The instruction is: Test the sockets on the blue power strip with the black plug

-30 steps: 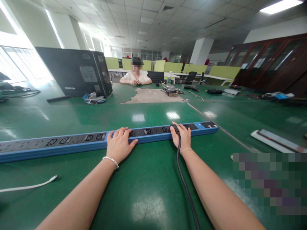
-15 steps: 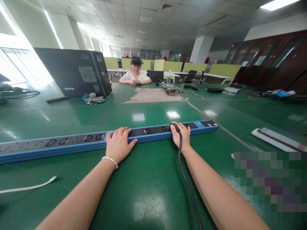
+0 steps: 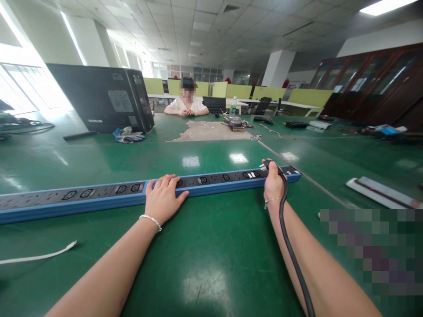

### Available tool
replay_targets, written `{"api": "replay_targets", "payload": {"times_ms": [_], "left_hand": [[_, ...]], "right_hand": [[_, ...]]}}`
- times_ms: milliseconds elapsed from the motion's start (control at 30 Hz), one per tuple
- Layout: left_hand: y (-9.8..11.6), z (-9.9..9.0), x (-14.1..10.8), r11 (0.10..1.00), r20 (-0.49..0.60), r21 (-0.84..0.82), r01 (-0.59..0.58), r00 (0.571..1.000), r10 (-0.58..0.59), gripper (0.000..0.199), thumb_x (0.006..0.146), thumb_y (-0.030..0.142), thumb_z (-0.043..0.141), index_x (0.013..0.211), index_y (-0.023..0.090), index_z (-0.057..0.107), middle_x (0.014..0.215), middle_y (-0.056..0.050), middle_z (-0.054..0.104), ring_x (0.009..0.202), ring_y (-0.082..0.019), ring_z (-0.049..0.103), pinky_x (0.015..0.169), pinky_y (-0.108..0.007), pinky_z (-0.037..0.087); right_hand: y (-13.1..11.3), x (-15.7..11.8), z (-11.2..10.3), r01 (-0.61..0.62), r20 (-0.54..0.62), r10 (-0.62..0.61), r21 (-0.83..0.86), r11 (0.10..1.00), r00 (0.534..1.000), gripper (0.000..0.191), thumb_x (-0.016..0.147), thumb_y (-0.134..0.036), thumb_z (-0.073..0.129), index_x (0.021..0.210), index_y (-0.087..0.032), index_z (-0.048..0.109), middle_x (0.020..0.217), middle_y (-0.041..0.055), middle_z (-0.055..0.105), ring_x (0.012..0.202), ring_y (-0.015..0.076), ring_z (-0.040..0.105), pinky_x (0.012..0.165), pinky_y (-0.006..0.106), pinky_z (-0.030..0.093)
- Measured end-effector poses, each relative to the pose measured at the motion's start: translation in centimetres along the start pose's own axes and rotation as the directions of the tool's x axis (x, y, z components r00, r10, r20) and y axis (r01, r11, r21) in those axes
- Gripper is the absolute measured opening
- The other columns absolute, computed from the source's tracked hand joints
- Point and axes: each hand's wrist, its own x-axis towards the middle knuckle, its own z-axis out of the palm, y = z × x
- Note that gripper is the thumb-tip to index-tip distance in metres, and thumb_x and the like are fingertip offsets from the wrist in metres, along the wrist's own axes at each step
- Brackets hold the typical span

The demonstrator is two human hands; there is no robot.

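Observation:
A long blue power strip (image 3: 211, 189) with a row of black sockets lies across the green table. My left hand (image 3: 164, 193) is laid over it near the middle, fingers across the top to the far edge and thumb on the near side. My right hand (image 3: 274, 182) is closed around a black plug (image 3: 268, 164), above the strip's right part. The plug's metal prongs point left and are clear of the sockets. From it a black cable (image 3: 288, 237) hangs over my right wrist and down past the forearm.
A black computer case (image 3: 95, 99) stands at the back left, with gloves (image 3: 128, 135) before it. Across the table (image 3: 211, 246) sits a person (image 3: 187, 105). A white cable (image 3: 39, 257) lies at the near left, and a white flat object (image 3: 380, 191) at the right.
My right hand has moved right along the strip and turned, lifting the plug off the sockets so that its prongs show. My left hand stays on the strip.

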Motion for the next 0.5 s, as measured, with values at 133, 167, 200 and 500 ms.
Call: {"api": "replay_targets", "payload": {"times_ms": [133,167,200,500], "left_hand": [[0.0,0.1,0.0,1.0,-0.002,0.004,0.0,1.0,0.0,0.046,0.081,0.05,0.043,0.118,0.023,0.051,0.127,-0.008,0.054,0.119,-0.025,0.045,0.103,-0.047,0.022],[0.0,0.1,0.0,1.0,-0.002,0.005,-0.001,1.0,0.001,0.046,0.081,0.05,0.043,0.117,0.023,0.051,0.127,-0.008,0.054,0.119,-0.025,0.045,0.103,-0.047,0.022],[0.0,0.1,0.0,1.0,-0.001,0.005,-0.002,1.0,0.002,0.046,0.081,0.05,0.043,0.117,0.023,0.051,0.127,-0.008,0.054,0.119,-0.026,0.045,0.103,-0.047,0.022],[-0.1,0.0,0.1,1.0,0.006,0.026,-0.005,1.0,0.005,0.047,0.081,0.051,0.043,0.118,0.022,0.051,0.127,-0.007,0.054,0.119,-0.025,0.045,0.101,-0.046,0.025]], "right_hand": [[1.9,1.8,-2.0,0.016,-0.092,-0.028,-0.126,0.992,0.995,0.045,0.079,-0.053,0.045,0.086,-0.014,0.065,0.091,0.0103,0.067,0.089,0.0218,0.06,0.087,0.039,0.043],[2.3,2.1,-2.4,-0.004,-0.112,-0.013,-0.146,0.989,0.994,0.045,0.078,-0.054,0.047,0.085,-0.013,0.065,0.088,0.0099,0.067,0.087,0.0218,0.06,0.085,0.039,0.044],[2.8,2.3,-2.6,-0.017,-0.122,-0.002,-0.157,0.987,0.993,0.046,0.076,-0.055,0.049,0.084,-0.013,0.064,0.086,0.0092,0.066,0.085,0.0218,0.06,0.083,0.039,0.045],[3.9,2.3,-2.4,-0.007,-0.027,0.004,-0.12,0.993,1.0,0.042,0.066,-0.05,0.064,0.087,-0.014,0.069,0.086,0.0084,0.07,0.088,0.0227,0.063,0.086,0.037,0.046]]}}
